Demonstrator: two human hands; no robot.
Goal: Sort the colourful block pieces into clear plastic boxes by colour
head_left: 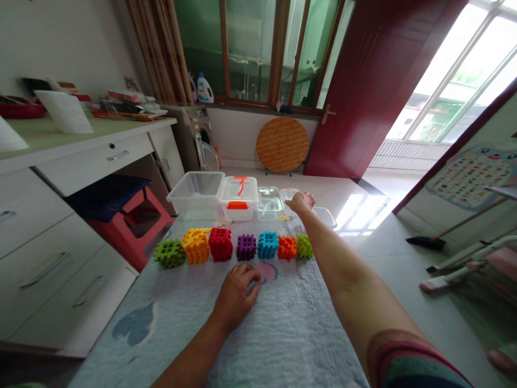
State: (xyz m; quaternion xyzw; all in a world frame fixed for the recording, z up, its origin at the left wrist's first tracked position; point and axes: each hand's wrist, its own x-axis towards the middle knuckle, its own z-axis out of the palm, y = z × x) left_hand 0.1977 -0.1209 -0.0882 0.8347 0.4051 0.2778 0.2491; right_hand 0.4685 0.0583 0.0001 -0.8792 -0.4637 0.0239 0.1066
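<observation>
My left hand rests on the cloth-covered table, fingers loosely bent and the thumb apart, holding nothing. Just beyond it stands a row of cube-shaped blocks made of notched plastic pieces: dark green, yellow, red, purple, blue, orange and light green. My right arm stretches past the row's right end. At the far edge, my right hand is closed at the rim of a small clear plastic container; its fingertips are partly hidden.
Left of that container stand a clear box, a lidded box with orange clips and a large open bin. A shallow clear piece lies to the right. A red stool and white desk flank the table's left side.
</observation>
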